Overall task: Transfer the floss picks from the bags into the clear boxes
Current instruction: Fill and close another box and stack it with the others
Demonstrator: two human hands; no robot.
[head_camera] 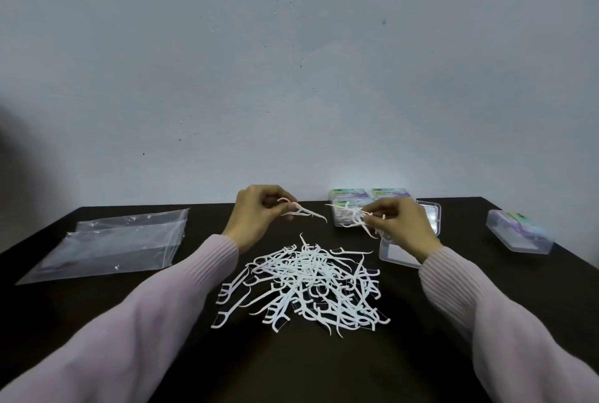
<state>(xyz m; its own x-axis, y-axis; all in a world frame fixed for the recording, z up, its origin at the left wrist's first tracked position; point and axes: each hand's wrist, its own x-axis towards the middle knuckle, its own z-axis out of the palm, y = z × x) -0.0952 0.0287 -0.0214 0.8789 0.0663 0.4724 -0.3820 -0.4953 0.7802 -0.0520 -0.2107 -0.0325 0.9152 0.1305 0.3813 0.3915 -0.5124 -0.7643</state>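
Now left hand pinches floss pick at fingertips.

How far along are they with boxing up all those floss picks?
Done: the bags lie flat, apparently emptied, and closed boxes sit at the back. In hand: the left hand pinches one floss pick; the right hand holds a bunch over an open box. Left: the loose pile on the table.

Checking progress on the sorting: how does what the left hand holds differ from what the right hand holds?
The left hand pinches a single floss pick; the right hand grips a bunch of picks. The single pick is held over bare table; the bunch is held in front of the clear boxes. Both are white and lifted off the table.
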